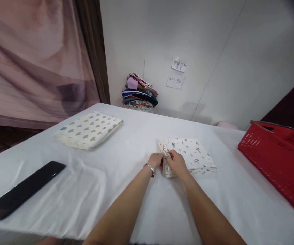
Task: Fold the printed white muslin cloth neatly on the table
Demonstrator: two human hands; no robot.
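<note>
A white cloth printed with small dark palm-like motifs lies folded in several layers on the white-covered table. At its left edge my right hand is closed, thumb and fingers pinching the raised layers. My left hand, with a silver bracelet at the wrist, is closed at the same edge, its fingertips partly hidden behind the fabric. Farther left rests another folded white cloth with grey, yellow and blue motifs, apart from both hands.
A long black flat panel lies at the front left. On the right stands a red perforated basket. Behind the table is a stack of folded fabrics against the wall, with paper signs nearby. A pink curtain hangs at left.
</note>
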